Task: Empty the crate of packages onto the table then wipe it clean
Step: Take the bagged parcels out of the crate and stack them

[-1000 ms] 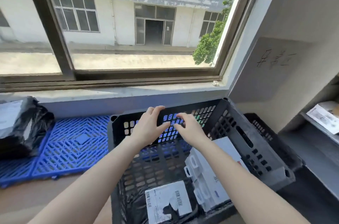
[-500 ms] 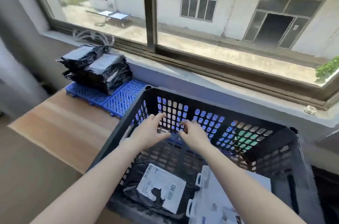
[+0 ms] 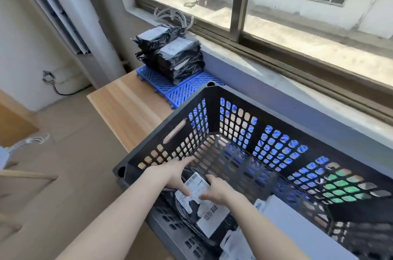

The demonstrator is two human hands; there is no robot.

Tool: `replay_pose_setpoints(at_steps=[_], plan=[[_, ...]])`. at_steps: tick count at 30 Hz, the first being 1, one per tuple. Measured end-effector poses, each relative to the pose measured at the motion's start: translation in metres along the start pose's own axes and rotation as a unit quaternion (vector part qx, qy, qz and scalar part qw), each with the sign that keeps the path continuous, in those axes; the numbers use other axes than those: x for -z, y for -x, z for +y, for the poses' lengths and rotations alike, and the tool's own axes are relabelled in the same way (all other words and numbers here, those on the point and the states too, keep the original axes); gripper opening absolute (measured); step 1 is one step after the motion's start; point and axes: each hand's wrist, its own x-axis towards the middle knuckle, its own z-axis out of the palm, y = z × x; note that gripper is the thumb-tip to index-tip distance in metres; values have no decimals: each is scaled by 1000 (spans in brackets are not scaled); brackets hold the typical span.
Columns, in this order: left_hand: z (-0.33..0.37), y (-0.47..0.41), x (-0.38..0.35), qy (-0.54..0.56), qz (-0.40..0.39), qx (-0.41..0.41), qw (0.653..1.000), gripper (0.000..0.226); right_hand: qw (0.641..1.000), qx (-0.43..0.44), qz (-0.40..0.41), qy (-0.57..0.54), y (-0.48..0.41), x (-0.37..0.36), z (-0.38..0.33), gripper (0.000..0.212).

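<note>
A black perforated crate point(image 3: 214, 98) stands on the wooden table point(image 3: 127, 104) under the window. Both of my hands reach into its near left corner. A black package with a white barcode label point(image 3: 210, 217) lies there. My left hand point(image 3: 172, 176) grips its left edge, thumb on the label. From the right, my right hand point(image 3: 219, 190) pinches the same package with curled fingers. A white package point(image 3: 285, 215) lies on the crate floor to the right, partly hidden by my right forearm.
Several black packages point(image 3: 172, 55) are stacked on a blue plastic mat point(image 3: 182, 89) at the table's far end, against the window sill point(image 3: 255, 68). Left of the table is open floor, with a wall pipe point(image 3: 85, 15) behind it.
My hands dropped from the crate's far wall down to the black package near the front. The view swung left, showing the stacked packages and the table's end.
</note>
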Motion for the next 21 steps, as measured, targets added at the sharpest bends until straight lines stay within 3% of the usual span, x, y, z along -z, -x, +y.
replay_pose_setpoints(at_steps=[4, 8, 16, 21], plan=[[0, 4, -4, 5, 28, -6, 1000, 114, 1000, 11, 13, -19, -4, -10, 5, 72], [1, 10, -4, 2, 34, 8, 999, 112, 997, 39, 46, -47, -5, -10, 9, 24], [13, 30, -3, 11, 52, 6, 999, 108, 972, 58, 124, -191, 21, 13, 19, 29], [24, 37, -8, 37, 152, -22, 987, 92, 939, 74, 146, -303, 44, 31, 31, 28]])
